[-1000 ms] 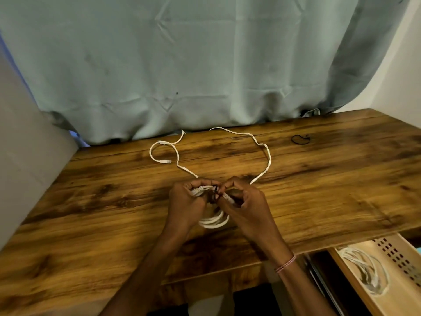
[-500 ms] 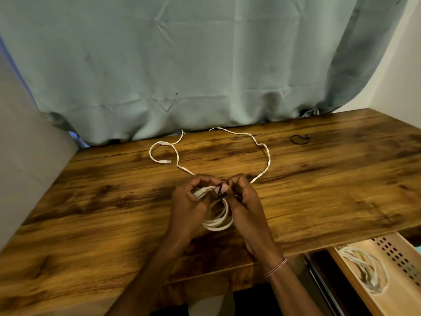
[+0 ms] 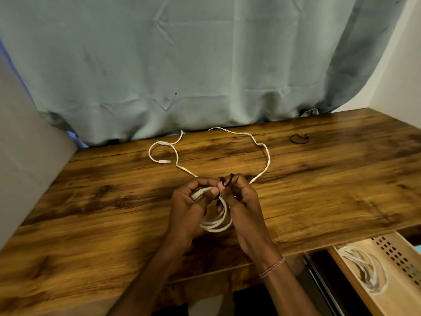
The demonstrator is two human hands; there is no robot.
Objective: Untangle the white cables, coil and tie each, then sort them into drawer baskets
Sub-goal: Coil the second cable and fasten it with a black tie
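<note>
Left hand grips the coil, and right hand pinches a black tie mid-frame. Loose cable sprawls just above them.

Wooden table, dark-grained, filling the lower half of the frame. On it, at upper centre, a loose white cable laid in a wide open loop, with its plug left of centre and both strands running down toward mid-frame. Toward the upper right, well apart from the loop, a small black tie.
</note>
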